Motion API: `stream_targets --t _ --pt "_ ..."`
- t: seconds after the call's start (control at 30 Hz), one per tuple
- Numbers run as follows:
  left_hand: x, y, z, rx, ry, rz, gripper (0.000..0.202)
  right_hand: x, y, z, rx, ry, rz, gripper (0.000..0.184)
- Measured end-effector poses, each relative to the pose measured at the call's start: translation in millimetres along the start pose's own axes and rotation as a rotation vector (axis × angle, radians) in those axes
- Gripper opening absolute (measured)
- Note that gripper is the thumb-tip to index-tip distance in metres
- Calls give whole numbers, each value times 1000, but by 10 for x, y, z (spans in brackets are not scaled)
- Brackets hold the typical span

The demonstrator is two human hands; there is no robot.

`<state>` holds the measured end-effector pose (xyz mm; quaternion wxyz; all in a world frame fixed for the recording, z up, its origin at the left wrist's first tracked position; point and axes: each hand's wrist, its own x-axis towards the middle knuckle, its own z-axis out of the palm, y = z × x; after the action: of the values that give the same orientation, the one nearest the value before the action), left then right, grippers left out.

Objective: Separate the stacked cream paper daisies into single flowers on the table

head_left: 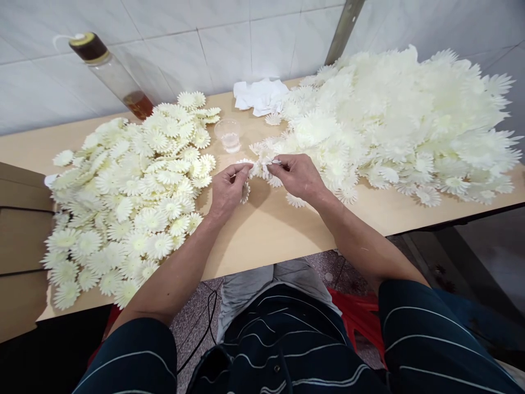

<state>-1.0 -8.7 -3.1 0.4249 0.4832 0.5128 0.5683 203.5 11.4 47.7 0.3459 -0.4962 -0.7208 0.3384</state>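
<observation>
Both hands meet over the middle of the wooden table point(262, 230). My left hand point(227, 189) is closed in a pinch on a cream artificial flower point(257, 167), and my right hand point(296, 176) pinches the same flower from the other side. Another flower piece point(245, 192) hangs just below my left fingers. To the left lies a spread of flat daisy-shaped flowers point(127, 191). At the right rises a large heap of the same cream flowers point(402, 120).
A small clear plastic cup point(228, 134) with some liquid stands just behind my hands. A glass bottle point(107, 74) with a brown cap leans at the back left. Crumpled white cloth point(261, 96) lies by the tiled wall. A brown box point(20, 246) sits at the left edge.
</observation>
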Motion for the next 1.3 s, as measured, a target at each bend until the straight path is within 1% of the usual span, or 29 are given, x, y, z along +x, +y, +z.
stream_targets --t 0.13,0.23,0.33,0.43,0.5,0.6,0.63,0.73,0.87,0.97,1.07,1.17,1.3 --pt "20 4 -16 2 10 -6 37 0 -4 -5 11 -28 15 35" --pt "9 27 -17 17 -17 -28 35 -2 11 7 65 -42 31 36" --pt "-15 39 -4 42 -61 -25 39 5 37 22 111 7 75 42" --pt "-38 25 16 72 -81 12 45 13 69 40 143 39 123 44" --pt "-51 10 32 82 -94 34 49 14 87 63 173 30 127 39" --pt "-64 -4 53 98 -86 49 51 10 105 112 259 -3 116 16" --pt "-66 -6 57 104 -71 53 49 9 108 127 282 -10 121 16" --pt "-64 -10 63 113 -34 58 42 12 112 151 286 0 160 26" --pt "-56 -23 64 124 -15 40 33 25 116 151 283 29 177 26" --pt "-56 -29 69 123 -6 32 30 29 118 153 296 24 172 31" --pt "-60 -19 70 117 -2 22 30 31 126 164 305 14 170 41" --pt "-57 -1 61 80 -20 -3 33 37 139 169 333 36 175 50" --pt "-41 16 43 9 -47 -39 42 39 137 147 362 38 166 54"
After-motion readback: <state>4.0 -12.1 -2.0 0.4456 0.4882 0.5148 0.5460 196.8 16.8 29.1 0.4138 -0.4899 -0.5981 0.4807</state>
